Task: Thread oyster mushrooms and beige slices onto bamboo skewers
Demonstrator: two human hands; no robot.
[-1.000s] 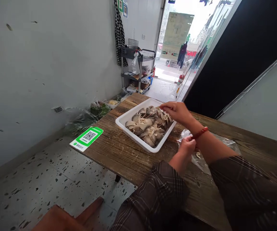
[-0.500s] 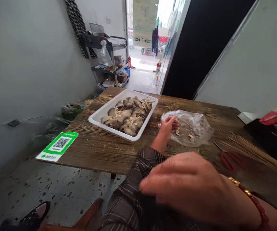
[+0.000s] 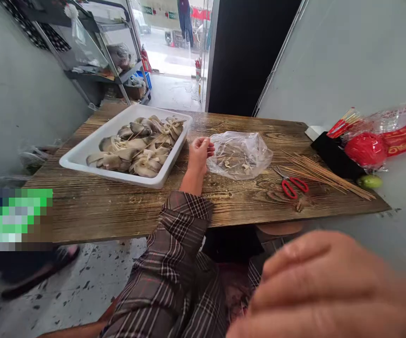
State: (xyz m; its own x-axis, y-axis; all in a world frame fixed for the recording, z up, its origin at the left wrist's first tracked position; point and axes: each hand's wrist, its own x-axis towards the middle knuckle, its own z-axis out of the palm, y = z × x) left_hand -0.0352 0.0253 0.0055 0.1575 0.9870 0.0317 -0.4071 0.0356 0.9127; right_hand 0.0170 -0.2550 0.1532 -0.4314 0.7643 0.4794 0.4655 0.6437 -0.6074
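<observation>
My left hand is by the left edge of a clear plastic bag, its fingers curled together; what they hold, if anything, is too small to name. A few small mushroom scraps show in the bag. To the left of that hand, a white tray holds a pile of grey-brown oyster mushrooms, with thin sticks lying across them. Large and blurred at the lower right, my right hand is raised close to the camera, its fingertips not clear.
On the wooden table, red-handled scissors and thin wooden sticks lie right of the bag. Red packages are at the far right. A shelf cart stands behind the tray. At the left edge is a pixelated green sign.
The view has turned right and come closer to the table, showing more of its right end. My right hand has moved lower and to the right, uncovering the scissors and sticks.
</observation>
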